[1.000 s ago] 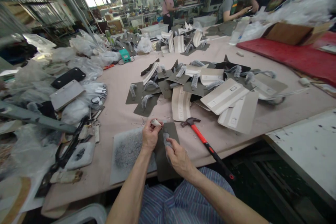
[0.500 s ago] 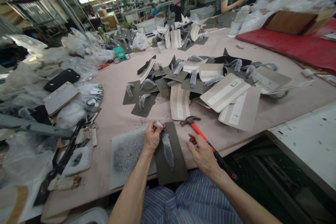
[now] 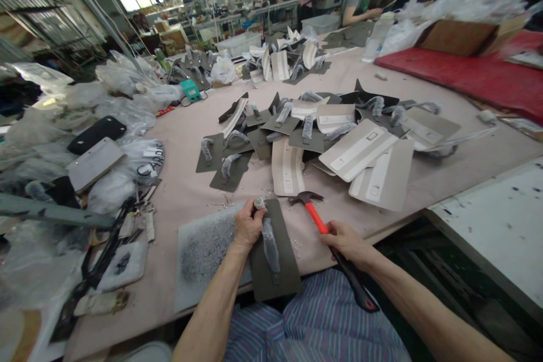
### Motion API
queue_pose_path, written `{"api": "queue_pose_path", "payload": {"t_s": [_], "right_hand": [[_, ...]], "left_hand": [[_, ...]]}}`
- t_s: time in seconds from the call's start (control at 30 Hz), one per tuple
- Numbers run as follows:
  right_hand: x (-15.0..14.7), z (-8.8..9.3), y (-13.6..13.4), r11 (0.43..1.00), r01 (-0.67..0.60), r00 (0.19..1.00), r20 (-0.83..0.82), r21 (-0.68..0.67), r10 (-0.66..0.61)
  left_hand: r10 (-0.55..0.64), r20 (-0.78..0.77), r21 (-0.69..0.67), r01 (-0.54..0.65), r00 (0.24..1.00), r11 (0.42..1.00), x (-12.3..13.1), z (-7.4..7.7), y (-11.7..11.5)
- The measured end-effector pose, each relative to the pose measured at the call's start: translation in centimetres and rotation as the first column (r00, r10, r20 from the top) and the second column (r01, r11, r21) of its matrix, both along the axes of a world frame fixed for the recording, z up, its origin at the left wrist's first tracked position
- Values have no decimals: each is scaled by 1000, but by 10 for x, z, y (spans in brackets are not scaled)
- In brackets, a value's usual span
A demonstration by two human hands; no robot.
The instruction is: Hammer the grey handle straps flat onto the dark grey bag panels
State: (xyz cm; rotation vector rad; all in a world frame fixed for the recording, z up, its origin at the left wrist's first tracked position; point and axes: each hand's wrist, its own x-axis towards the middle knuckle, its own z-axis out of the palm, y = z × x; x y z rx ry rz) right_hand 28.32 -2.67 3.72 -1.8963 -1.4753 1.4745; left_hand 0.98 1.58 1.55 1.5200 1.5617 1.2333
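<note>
A dark olive leather panel (image 3: 278, 263) lies at the table's near edge, with a plastic-wrapped strap (image 3: 270, 244) along its middle. My left hand (image 3: 249, 223) is closed on a small whitish cylindrical punch (image 3: 259, 203), held upright at the panel's far end. My right hand (image 3: 348, 243) is wrapped round the red-and-black handle of a claw hammer (image 3: 324, 226), whose head rests on the table to the right of the panel. A grey pitted cutting pad (image 3: 203, 249) lies under and to the left of the panel.
A heap of olive and beige leather panels (image 3: 322, 136) covers the middle of the pink table (image 3: 182, 181). Plastic bags, scissors (image 3: 106, 249) and scraps crowd the left side. A red mat (image 3: 458, 79) and cardboard box (image 3: 462, 39) lie at the far right. Other people work at the back.
My right hand left the wrapped strap on the panel, moved right and closed round the hammer's handle. My left hand stayed on the punch.
</note>
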Motion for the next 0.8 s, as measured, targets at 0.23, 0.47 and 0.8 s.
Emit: {"api": "queue_pose_path", "payload": {"t_s": [0.23,0.47,0.8], "right_hand": [[-39,53,2,968,120,971,-230,222,-68],[-46,104,29,669,-453,877,429,590,216],[-55,104,25,629,-265,958,276,731,82]], "left_hand": [[-92,0,11,92,996,996,-2,3,0],[-90,-35,38,92,995,995,-3,0,0],[-104,-59,21,105,993,994,-5,-4,0]]}}
